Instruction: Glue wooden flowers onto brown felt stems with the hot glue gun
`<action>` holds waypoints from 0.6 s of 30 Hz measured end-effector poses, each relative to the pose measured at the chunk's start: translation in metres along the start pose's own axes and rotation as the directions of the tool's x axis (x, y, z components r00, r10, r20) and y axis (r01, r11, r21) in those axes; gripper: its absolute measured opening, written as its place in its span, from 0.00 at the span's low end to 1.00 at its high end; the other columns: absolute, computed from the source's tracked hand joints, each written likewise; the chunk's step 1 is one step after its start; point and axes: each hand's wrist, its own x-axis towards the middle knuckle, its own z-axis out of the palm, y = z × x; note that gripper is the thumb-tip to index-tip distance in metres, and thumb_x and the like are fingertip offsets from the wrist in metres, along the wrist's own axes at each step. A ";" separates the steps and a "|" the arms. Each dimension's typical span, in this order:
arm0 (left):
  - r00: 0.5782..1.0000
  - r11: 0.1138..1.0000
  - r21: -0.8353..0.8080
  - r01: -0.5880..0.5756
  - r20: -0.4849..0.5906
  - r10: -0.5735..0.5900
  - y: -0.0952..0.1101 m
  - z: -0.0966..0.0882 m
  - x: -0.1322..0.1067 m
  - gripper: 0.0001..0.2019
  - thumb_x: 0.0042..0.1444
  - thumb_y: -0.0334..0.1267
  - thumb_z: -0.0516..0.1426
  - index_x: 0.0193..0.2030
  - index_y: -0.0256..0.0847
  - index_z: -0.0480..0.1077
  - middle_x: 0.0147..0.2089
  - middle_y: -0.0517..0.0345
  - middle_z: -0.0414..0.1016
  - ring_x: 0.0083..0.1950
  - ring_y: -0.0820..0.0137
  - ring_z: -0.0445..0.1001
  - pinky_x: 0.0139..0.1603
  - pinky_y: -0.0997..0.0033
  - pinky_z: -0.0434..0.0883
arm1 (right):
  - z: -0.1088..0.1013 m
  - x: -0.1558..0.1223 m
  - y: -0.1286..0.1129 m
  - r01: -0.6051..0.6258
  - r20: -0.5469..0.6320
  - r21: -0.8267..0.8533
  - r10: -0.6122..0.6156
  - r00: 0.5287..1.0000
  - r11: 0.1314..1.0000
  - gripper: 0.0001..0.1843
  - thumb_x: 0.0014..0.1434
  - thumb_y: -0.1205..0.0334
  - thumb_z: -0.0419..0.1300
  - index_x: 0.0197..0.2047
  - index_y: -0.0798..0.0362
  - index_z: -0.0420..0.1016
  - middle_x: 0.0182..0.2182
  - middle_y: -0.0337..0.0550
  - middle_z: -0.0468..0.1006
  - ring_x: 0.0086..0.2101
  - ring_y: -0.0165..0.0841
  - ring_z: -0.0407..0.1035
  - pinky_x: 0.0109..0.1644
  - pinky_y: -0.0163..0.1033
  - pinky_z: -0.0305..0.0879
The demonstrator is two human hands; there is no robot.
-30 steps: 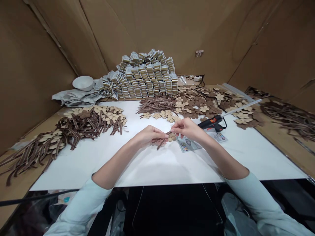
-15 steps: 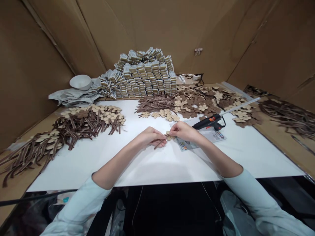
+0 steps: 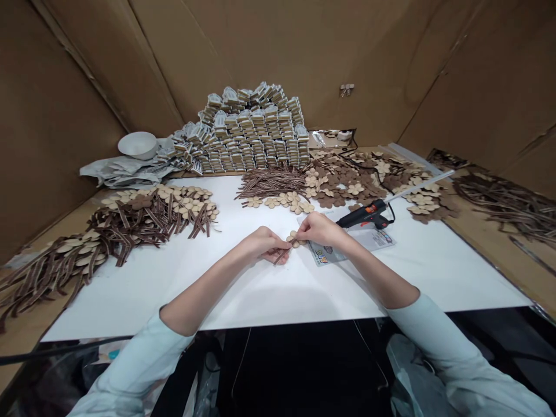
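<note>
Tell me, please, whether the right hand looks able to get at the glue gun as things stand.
Probably yes: the glue gun lies close to the right hand with nothing visible blocking it, though that hand is occupied at the beige flower.

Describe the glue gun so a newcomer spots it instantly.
Start at the white tabletop and find the right hand. Just beyond and right of it, by a printed sheet, lies the glue gun. It is black with orange parts and a long, pale stick jutting from one end, unlike the flat flower cut-outs behind it.
</note>
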 end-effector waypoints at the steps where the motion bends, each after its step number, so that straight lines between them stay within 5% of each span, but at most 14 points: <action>1: 1.000 1.000 0.005 -0.002 0.000 0.002 -0.001 0.000 0.001 0.08 0.44 0.31 0.60 0.19 0.29 0.72 0.20 0.51 0.73 0.22 0.73 0.71 0.26 0.74 0.69 | 0.000 0.001 0.000 0.002 0.000 0.000 -0.002 1.000 1.000 0.08 0.45 0.65 0.58 0.21 0.58 0.76 0.18 0.41 0.74 0.20 0.25 0.61 0.23 0.30 0.54; 18: 1.000 0.999 0.039 0.015 0.026 -0.016 -0.001 -0.001 0.004 0.11 0.37 0.36 0.64 0.16 0.30 0.70 0.18 0.54 0.72 0.19 0.76 0.69 0.24 0.77 0.69 | 0.001 0.003 -0.006 -0.048 -0.015 -0.054 0.048 0.999 0.997 0.05 0.42 0.66 0.60 0.19 0.56 0.74 0.17 0.42 0.71 0.23 0.29 0.63 0.24 0.32 0.56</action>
